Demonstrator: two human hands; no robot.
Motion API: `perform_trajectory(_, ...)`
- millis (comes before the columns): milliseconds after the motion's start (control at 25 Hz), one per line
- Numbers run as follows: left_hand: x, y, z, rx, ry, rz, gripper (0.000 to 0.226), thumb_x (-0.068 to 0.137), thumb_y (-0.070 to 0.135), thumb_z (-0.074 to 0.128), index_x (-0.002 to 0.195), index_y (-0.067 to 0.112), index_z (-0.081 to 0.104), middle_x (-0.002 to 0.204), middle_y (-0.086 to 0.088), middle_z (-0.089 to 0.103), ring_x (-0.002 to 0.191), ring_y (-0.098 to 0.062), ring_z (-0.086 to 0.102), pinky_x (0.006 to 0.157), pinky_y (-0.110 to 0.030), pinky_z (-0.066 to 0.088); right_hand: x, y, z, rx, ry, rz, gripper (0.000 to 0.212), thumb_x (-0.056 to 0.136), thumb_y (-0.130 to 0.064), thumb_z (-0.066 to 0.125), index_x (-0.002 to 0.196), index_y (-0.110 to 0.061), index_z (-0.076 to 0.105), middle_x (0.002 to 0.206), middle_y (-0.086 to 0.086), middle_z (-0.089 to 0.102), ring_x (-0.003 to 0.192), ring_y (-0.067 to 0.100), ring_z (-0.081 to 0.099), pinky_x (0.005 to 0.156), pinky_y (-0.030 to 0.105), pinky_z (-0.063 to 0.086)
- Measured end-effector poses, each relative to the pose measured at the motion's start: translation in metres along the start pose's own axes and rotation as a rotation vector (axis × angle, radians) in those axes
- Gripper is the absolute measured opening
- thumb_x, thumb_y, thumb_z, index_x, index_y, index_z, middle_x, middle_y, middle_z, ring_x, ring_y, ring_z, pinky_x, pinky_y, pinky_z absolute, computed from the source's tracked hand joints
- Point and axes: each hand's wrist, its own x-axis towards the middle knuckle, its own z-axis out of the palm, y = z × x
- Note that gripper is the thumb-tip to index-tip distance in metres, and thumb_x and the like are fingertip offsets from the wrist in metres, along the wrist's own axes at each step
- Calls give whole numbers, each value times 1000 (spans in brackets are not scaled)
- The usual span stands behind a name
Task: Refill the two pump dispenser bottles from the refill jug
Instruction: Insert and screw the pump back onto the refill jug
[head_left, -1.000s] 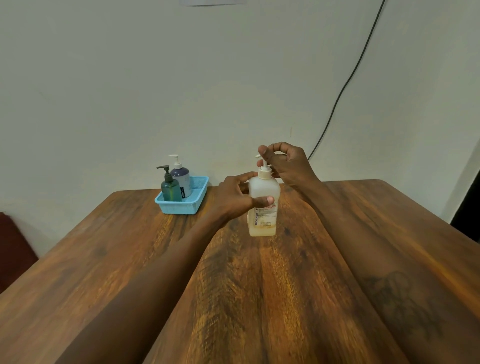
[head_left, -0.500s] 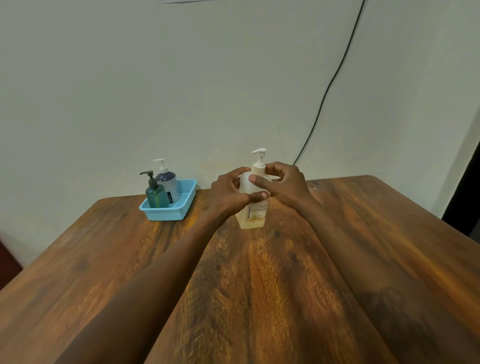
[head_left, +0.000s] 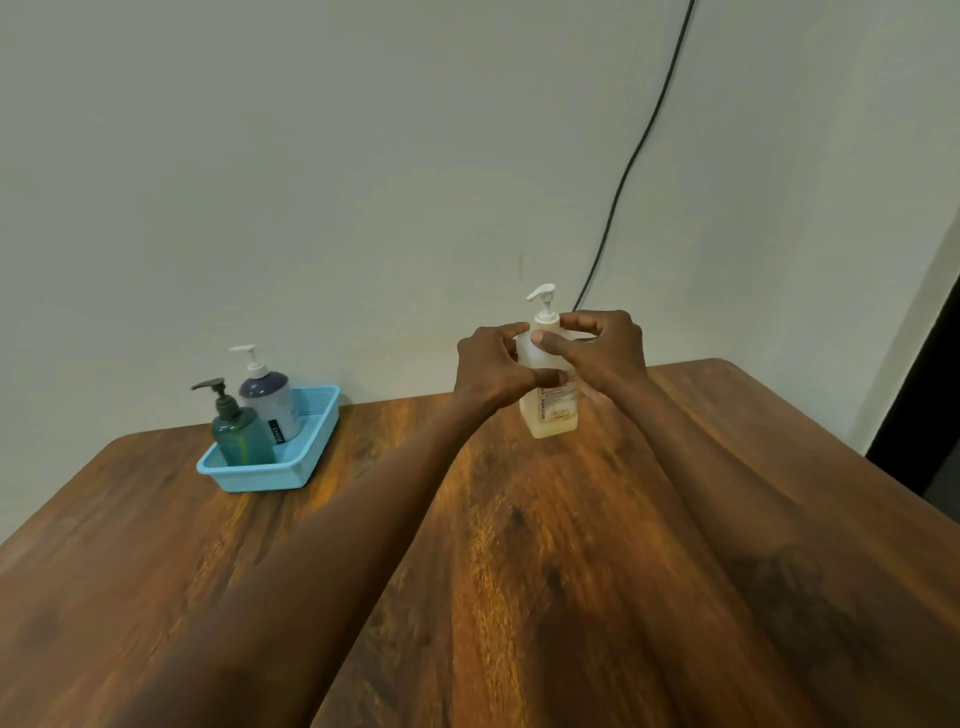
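Note:
A white pump bottle (head_left: 549, 410) with a little pale yellow liquid at its bottom stands upright on the wooden table (head_left: 519, 571) near the far edge. My left hand (head_left: 493, 371) grips its body from the left. My right hand (head_left: 602, 353) holds its shoulder and neck from the right, just below the white pump head. At the far left, a green pump bottle (head_left: 239, 431) with a dark pump and a purple pump bottle (head_left: 270, 397) with a white pump stand inside a light blue basket (head_left: 306, 452). I see no refill jug.
A black cable (head_left: 639, 150) runs down the pale wall behind the table. A dark opening (head_left: 924, 415) shows at the right edge beyond the table's corner.
My right hand came down from the pump head to the bottle's neck and shoulder. The pump head now stands uncovered. The view has shifted so the bottles sit further left.

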Motion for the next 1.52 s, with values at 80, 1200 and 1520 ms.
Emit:
perform_trajectory(80,31,5,18,-12,-35,-1,91,53,62,86,132,21,69,120,3,76,100,-10,74,88,-31,62,28,12,-13,-4,29,24,49,78,-41,88,119,-18,76,120,0,75,96,10,68,73,16,50)
perform_trajectory(1200,169,-17,164,23,-207,-262,66,77,18,89,138,13,65,137,-9,67,118,-24,69,101,-39,57,167,164,-34,-144,-26,150,53,83,-44,83,126,-12,74,124,7,74,104,22,74,87,33,61)
perform_trajectory(1520,158,-15,162,-14,-162,-309,69,80,15,87,143,10,59,139,-12,64,120,-26,68,100,-37,55,160,162,-30,-105,-63,239,58,87,-45,79,133,-13,66,132,6,70,114,23,70,91,31,57)
